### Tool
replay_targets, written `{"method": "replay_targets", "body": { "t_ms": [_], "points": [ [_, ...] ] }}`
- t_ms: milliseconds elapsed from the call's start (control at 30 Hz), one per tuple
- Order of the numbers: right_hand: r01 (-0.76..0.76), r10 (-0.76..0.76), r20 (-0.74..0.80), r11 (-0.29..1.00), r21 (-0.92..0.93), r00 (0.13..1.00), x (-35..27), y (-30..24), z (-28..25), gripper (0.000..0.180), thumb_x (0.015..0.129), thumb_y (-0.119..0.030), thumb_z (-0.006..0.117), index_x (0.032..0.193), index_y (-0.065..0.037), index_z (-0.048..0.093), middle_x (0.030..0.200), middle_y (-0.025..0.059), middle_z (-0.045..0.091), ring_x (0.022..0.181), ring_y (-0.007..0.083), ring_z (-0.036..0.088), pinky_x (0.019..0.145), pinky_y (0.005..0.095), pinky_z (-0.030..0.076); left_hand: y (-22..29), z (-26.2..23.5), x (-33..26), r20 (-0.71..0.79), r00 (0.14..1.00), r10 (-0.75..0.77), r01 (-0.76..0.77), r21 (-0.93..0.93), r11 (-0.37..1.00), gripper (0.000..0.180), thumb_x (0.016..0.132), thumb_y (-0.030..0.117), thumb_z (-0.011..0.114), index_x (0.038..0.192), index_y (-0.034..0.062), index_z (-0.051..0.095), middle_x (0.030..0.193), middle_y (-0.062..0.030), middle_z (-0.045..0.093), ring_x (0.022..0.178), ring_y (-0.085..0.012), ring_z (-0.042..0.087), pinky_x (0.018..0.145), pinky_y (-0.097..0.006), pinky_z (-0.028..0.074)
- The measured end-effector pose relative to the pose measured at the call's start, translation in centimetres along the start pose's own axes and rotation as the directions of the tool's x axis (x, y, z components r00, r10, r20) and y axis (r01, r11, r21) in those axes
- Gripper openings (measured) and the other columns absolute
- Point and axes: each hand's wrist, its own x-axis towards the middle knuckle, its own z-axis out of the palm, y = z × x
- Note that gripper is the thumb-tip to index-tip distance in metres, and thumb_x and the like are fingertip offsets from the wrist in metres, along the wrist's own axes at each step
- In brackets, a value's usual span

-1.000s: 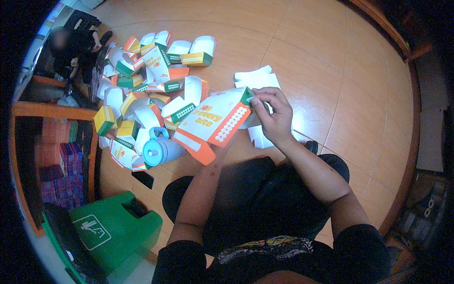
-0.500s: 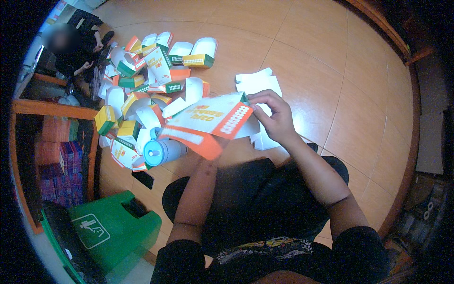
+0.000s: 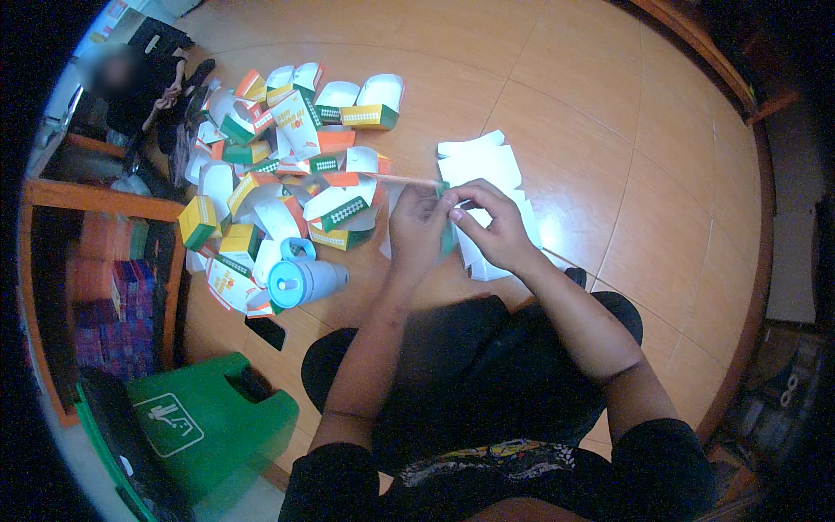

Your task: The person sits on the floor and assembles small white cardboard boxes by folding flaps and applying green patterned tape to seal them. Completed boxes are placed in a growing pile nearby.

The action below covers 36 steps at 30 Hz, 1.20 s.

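Note:
Between my hands is a paper food carton (image 3: 447, 240), turned nearly edge-on, with a green end and a thin orange edge. My left hand (image 3: 417, 228) is closed on its near side, the fingers partly blurred. At the carton's green end, my right hand (image 3: 492, 228) pinches with thumb and forefinger. Just beyond and beneath the right hand, a stack of flat white carton blanks (image 3: 481, 165) lies on the floor. Left of my hands spreads a heap of folded cartons (image 3: 300, 126) in white, orange, yellow and green.
A light-blue tumbler (image 3: 317, 282) with a handled lid stands by the heap, near a black phone (image 3: 265, 332). A green bin (image 3: 217, 409) is at lower left, below a wooden shelf (image 3: 96, 197) of stacked packs. Another person (image 3: 143, 100) sits at far left on the tiled floor (image 3: 565, 113).
The carton has turned from showing its printed face to nearly edge-on. My left hand, hidden behind it before, now shows. The other person's hands have come together.

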Motion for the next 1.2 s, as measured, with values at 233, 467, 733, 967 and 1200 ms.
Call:
{"method": "replay_targets", "body": {
  "t_ms": [233, 467, 733, 967, 1200],
  "points": [
    [0.140, -0.180, -0.225, 0.973, -0.183, 0.958, 1.0, -1.6, -0.3, 0.049, 0.079, -0.022, 0.075, 0.117, -0.002, 0.053, 0.103, 0.0114, 0.059, 0.081, 0.0202, 0.063, 0.076, 0.0313, 0.049, -0.2, 0.4, -1.2, 0.290, 0.953, 0.089, -0.270, 0.676, 0.686, 0.026, 0.080, 0.008, 0.065, 0.103, 0.0017, 0.057, 0.095, -0.0175, 0.062, 0.085, -0.0426, 0.060, 0.076, -0.043, 0.050],
    [-0.095, 0.039, -0.354, 0.985, -0.145, 0.935, 0.8, -0.7, -1.1, 0.014, 0.089, -0.013, 0.066, 0.092, 0.001, 0.068, 0.084, 0.0092, 0.068, 0.073, 0.0139, 0.063, 0.066, 0.0264, 0.049, 0.3, 2.3, -2.0, 0.174, 0.984, 0.035, -0.109, 0.436, 0.893, 0.029, 0.083, 0.012, 0.067, 0.107, 0.0019, 0.055, 0.096, -0.0127, 0.060, 0.075, -0.0218, 0.063, 0.065, -0.034, 0.052],
    [0.088, -0.136, -0.160, 0.957, -0.276, 0.978, 0.6, -1.0, -0.8, 0.010, 0.087, -0.010, 0.066, 0.092, -0.001, 0.067, 0.088, 0.0103, 0.066, 0.080, 0.0183, 0.064, 0.072, 0.0291, 0.050, 5.1, -0.3, -0.4, -0.018, 0.992, -0.126, 0.125, -0.076, 0.989, 0.024, 0.096, 0.025, 0.056, 0.100, 0.0009, 0.056, 0.087, -0.0095, 0.060, 0.075, -0.0153, 0.063, 0.057, -0.028, 0.057],
    [-0.102, 0.097, -0.110, 0.994, -0.042, 0.989, 0.7, 0.8, -0.6, 0.011, 0.088, -0.013, 0.065, 0.093, -0.003, 0.065, 0.097, 0.0076, 0.061, 0.090, 0.0167, 0.062, 0.078, 0.0293, 0.050, 4.6, -0.9, 0.3, -0.076, 0.979, -0.190, 0.189, -0.008, 0.982, 0.016, 0.093, 0.013, 0.058, 0.100, -0.0009, 0.057, 0.090, -0.0075, 0.061, 0.079, -0.0147, 0.064, 0.060, -0.028, 0.058],
    [-0.025, 0.056, -0.308, 0.994, 0.104, 0.950, 0.6, -0.2, 0.3, 0.010, 0.086, -0.011, 0.067, 0.092, -0.003, 0.069, 0.095, 0.0063, 0.059, 0.089, 0.0137, 0.060, 0.077, 0.0265, 0.050, 1.4, 0.5, -1.1, -0.021, 0.961, 0.276, -0.257, 0.295, 0.920, 0.009, 0.083, 0.000, 0.066, 0.092, -0.0017, 0.062, 0.089, -0.0083, 0.064, 0.082, -0.0148, 0.064, 0.074, -0.026, 0.051]
  ]
}}
